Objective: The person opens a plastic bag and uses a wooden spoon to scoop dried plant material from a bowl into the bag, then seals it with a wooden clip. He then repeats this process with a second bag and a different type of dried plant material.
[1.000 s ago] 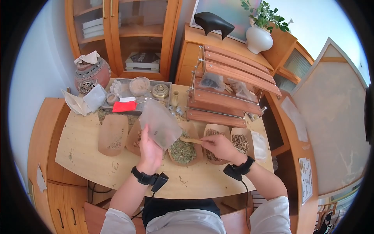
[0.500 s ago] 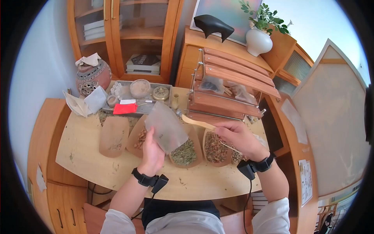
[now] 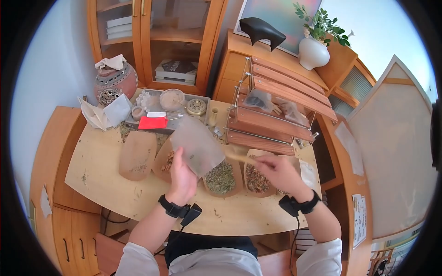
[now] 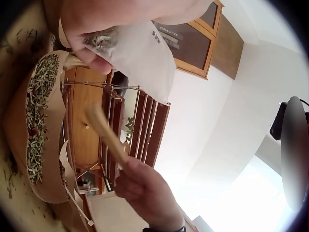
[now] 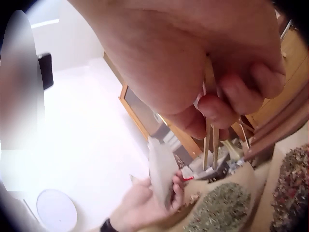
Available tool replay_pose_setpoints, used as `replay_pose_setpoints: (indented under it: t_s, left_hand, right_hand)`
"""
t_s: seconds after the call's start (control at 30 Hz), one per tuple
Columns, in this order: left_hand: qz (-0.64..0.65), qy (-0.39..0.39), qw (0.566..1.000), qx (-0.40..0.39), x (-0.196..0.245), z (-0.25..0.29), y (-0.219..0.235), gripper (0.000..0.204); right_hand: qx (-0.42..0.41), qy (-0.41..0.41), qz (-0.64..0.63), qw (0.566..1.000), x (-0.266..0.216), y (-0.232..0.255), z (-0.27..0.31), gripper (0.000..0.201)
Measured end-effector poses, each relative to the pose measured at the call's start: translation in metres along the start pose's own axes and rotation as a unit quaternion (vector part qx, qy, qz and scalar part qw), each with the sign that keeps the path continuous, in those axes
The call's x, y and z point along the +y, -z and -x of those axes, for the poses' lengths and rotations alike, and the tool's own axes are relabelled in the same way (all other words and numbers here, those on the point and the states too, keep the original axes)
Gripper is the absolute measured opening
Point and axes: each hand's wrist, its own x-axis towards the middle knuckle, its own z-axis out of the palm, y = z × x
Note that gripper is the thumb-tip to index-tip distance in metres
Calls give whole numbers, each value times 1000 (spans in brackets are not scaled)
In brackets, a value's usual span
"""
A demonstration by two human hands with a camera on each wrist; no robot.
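My left hand (image 3: pixel 183 179) holds up a translucent white pouch (image 3: pixel 195 145) over the paper trays. Some dried herb bits (image 4: pixel 101 41) show inside its lower end in the left wrist view. Bamboo tongs (image 5: pixel 211 140) are gripped by my right hand (image 3: pixel 281 174), above the trays to the right of the pouch. Their two slim arms show in the right wrist view, and their far end is blurred in the head view. Below the tongs lie dried green herbs (image 3: pixel 220 178) in one tray and reddish-brown herbs (image 3: pixel 258 178) in the tray beside it.
To the left stands a paper tray (image 3: pixel 137 154) with few scraps. Behind are a grey tray (image 3: pixel 133 123) of small containers, a red packet (image 3: pixel 153 122) and a patterned clay pot (image 3: pixel 116 85). A slatted wooden rack (image 3: pixel 276 122) rises at the back right.
My right hand has lifted the bamboo tongs from the green herbs and moved right. The left hand keeps holding the pouch, nearly in place. The head view has shifted slightly.
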Motion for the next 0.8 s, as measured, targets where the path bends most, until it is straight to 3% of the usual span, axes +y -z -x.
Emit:
replay_pose_setpoints:
  t_s: [0.07, 0.2, 0.4, 0.7, 0.8]
  left_hand:
    - [1, 2, 1000, 9, 0, -1, 1, 51]
    - [7, 5, 1000, -6, -1, -5, 7, 50]
    - [-4, -15, 1000, 8, 0, -2, 2, 48]
    - [21, -18, 1000, 8, 2, -3, 4, 50]
    - [-13, -42, 999, 22, 0, -4, 3, 51]
  right_hand:
    - [0, 21, 126, 992, 9, -19, 0, 26]
    - [70, 90, 229, 967, 25, -53, -4, 18]
    - [73, 53, 305, 948, 35, -47, -13, 16]
    - [119, 125, 208, 963, 6, -37, -28, 17]
    - [18, 85, 223, 971, -1, -42, -30, 22]
